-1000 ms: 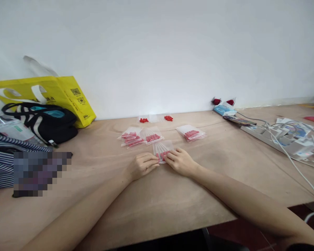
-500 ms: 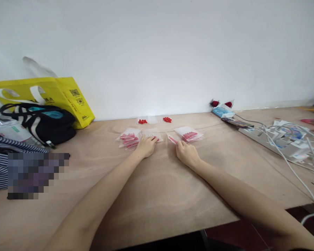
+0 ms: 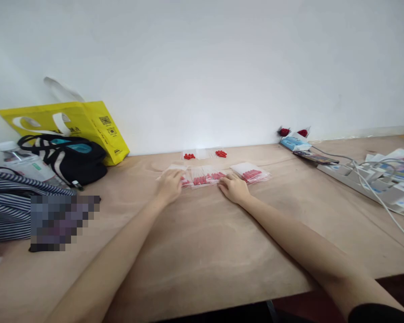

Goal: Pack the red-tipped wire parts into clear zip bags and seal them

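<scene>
Clear flat plastic bags, red oblong pieces inside, lie mid-bench between two similar stacks. Left hand hides part of left stack; right hand curls at middle bags' right end. Fingertips blurred, can't tell either grip. Striped fabric cut off, left edge.

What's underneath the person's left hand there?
Clear bags holding red pieces show just beyond and beside the left hand. The hand hides whatever lies directly beneath it.
</scene>
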Action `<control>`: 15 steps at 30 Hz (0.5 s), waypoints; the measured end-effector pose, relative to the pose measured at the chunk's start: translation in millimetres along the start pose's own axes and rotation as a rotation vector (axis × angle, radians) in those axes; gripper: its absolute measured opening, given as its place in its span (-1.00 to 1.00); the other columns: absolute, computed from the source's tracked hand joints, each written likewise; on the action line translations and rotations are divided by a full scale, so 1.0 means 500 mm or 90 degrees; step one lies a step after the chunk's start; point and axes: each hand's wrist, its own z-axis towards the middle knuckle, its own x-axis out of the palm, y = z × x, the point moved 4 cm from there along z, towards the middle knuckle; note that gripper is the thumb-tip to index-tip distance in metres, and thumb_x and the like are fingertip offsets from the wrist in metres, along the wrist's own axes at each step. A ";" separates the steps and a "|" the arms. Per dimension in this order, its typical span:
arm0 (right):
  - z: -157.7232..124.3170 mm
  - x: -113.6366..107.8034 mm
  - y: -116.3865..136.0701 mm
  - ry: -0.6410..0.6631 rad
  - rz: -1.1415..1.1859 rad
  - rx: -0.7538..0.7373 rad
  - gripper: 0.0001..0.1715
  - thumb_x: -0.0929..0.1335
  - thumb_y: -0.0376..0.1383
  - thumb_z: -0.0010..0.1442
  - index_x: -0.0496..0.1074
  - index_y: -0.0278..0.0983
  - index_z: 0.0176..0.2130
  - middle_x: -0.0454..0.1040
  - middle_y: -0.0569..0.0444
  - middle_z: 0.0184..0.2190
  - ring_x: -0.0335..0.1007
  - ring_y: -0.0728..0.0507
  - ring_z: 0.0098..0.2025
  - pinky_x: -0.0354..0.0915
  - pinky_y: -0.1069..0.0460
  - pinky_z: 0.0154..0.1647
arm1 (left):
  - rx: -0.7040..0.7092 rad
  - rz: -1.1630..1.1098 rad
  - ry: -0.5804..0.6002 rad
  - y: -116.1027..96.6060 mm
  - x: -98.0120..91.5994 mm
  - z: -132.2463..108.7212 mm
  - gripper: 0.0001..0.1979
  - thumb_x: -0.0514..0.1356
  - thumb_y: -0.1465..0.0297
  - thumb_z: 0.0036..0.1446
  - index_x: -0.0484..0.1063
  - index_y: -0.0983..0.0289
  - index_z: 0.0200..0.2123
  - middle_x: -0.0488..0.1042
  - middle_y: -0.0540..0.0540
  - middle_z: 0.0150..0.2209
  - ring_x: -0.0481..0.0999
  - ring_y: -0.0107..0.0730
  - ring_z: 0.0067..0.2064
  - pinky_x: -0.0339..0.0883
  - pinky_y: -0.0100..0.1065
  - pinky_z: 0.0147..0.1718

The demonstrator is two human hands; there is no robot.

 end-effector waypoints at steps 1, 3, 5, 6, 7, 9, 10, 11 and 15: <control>-0.017 -0.005 -0.004 -0.018 0.038 -0.011 -0.71 0.21 -0.21 0.18 0.36 -0.27 -0.15 0.37 -0.07 -0.15 0.26 -0.15 -0.08 0.23 0.03 -0.19 | -0.041 0.005 0.002 0.042 -0.009 -0.008 -0.60 -0.06 0.58 -0.01 0.32 0.33 -0.08 0.39 0.16 -0.06 0.35 -0.22 -0.03 0.19 -0.22 0.01; -0.050 -0.013 -0.010 -0.038 0.106 -0.042 -0.71 0.23 -0.23 0.15 0.35 -0.29 -0.14 0.37 -0.06 -0.16 0.26 -0.14 -0.09 0.22 0.02 -0.12 | -0.074 0.013 0.036 0.120 -0.014 -0.024 -0.52 -0.07 0.60 -0.10 0.32 0.31 -0.06 0.36 0.14 -0.02 0.35 -0.25 -0.01 0.22 -0.25 0.01; -0.076 -0.017 -0.014 -0.039 0.160 -0.067 -0.76 0.24 -0.27 0.15 0.38 -0.29 -0.19 0.38 -0.04 -0.20 0.28 -0.12 -0.14 0.23 0.02 -0.13 | -0.042 0.010 0.091 0.175 -0.005 -0.037 -0.46 -0.06 0.60 -0.15 0.30 0.30 -0.02 0.33 0.10 0.03 0.31 -0.26 0.04 0.19 -0.26 0.04; -0.085 -0.017 -0.015 -0.038 0.180 -0.076 -0.78 0.24 -0.28 0.15 0.39 -0.29 -0.22 0.38 -0.03 -0.23 0.29 -0.11 -0.17 0.24 0.02 -0.14 | -0.032 0.010 0.105 0.194 0.002 -0.041 -0.46 -0.06 0.59 -0.14 0.30 0.30 -0.01 0.32 0.11 0.04 0.31 -0.24 0.05 0.19 -0.24 0.03; -0.092 -0.018 -0.016 -0.038 0.196 -0.084 -0.80 0.24 -0.29 0.14 0.40 -0.29 -0.26 0.39 -0.02 -0.25 0.30 -0.10 -0.19 0.25 0.02 -0.15 | -0.026 0.010 0.112 0.207 0.009 -0.043 -0.47 -0.05 0.58 -0.12 0.31 0.32 -0.01 0.33 0.13 0.04 0.31 -0.21 0.05 0.19 -0.23 0.03; -0.100 -0.020 -0.015 -0.048 0.216 -0.094 -0.82 0.24 -0.31 0.14 0.41 -0.29 -0.30 0.39 -0.01 -0.27 0.30 -0.10 -0.21 0.25 0.01 -0.16 | -0.025 0.017 0.120 0.218 0.024 -0.042 -0.53 -0.03 0.54 -0.07 0.34 0.36 -0.04 0.36 0.19 0.01 0.35 -0.16 0.02 0.22 -0.23 0.00; -0.101 -0.021 -0.015 -0.055 0.220 -0.097 -0.82 0.25 -0.32 0.14 0.42 -0.29 -0.30 0.39 -0.02 -0.28 0.30 -0.10 -0.21 0.26 0.00 -0.16 | -0.030 0.027 0.119 0.219 0.030 -0.040 -0.57 -0.03 0.51 -0.04 0.36 0.36 -0.06 0.38 0.20 -0.01 0.37 -0.15 0.00 0.24 -0.23 -0.03; -0.100 -0.021 -0.014 -0.061 0.223 -0.099 -0.83 0.25 -0.32 0.13 0.42 -0.30 -0.31 0.39 -0.02 -0.28 0.30 -0.10 -0.22 0.26 0.00 -0.17 | -0.040 0.043 0.114 0.218 0.035 -0.036 -0.60 -0.03 0.49 -0.01 0.38 0.34 -0.08 0.41 0.19 -0.04 0.40 -0.15 -0.04 0.27 -0.23 -0.07; -0.097 -0.025 -0.012 -0.076 0.226 -0.110 -0.85 0.26 -0.33 0.12 0.42 -0.29 -0.32 0.38 -0.02 -0.29 0.30 -0.11 -0.22 0.27 -0.01 -0.18 | -0.035 0.113 0.028 0.198 0.028 -0.024 -0.69 -0.04 0.41 0.09 0.45 0.26 -0.20 0.50 0.14 -0.17 0.48 -0.16 -0.18 0.34 -0.25 -0.23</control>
